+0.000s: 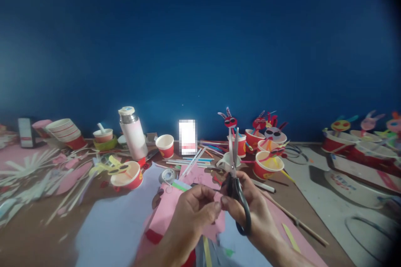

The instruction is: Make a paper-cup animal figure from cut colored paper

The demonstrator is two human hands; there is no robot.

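Blue wall (200, 50) behind, brown table (31, 246) below; pinching small pink paper piece (217, 196) between fingertips of left hand (191, 212) and right hand (258, 210), black-handled scissors (233, 170) looped in right, blades up, parted. Could crumple paper by pulling unevenly, or nick fingers by tilting blades. Crowding close ahead: tape roll (163, 176), straws (194, 162), red paper cup (267, 172).

Scissors (233, 150): blades bright metal, smooth; handles black, plastic in appearance, with a light sheen. Small pink piece (218, 197): paper-like, matt. Pink sheet (166, 211) and pale blue sheet (106, 225): matt, paper-like. Cup (164, 147): smooth paper, red printed. Flask (133, 137): shiny metal collar, smooth pale body. Stick (311, 232): wood-like, dull. Wall (188, 50): smooth, low sheen. Table (31, 246): brown, matt.
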